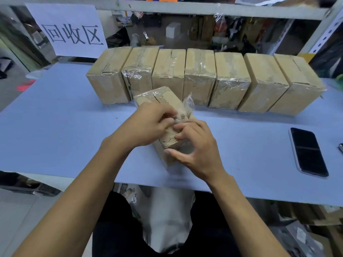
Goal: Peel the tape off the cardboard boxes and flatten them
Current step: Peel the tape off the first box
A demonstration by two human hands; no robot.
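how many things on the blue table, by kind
cardboard boxes in the back row: 7
cardboard box being worked on by both hands: 1
phone: 1
total: 9
A dark object at the right edge is cut off and left uncounted.

Both hands, left [148, 125] and right [194, 145], pinch tape [188, 103] on a box [165, 99].

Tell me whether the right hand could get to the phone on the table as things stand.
Probably yes. The phone lies flat on the table to the right of the right hand, with bare tabletop between. But that hand now grips the box, so it must let go first.
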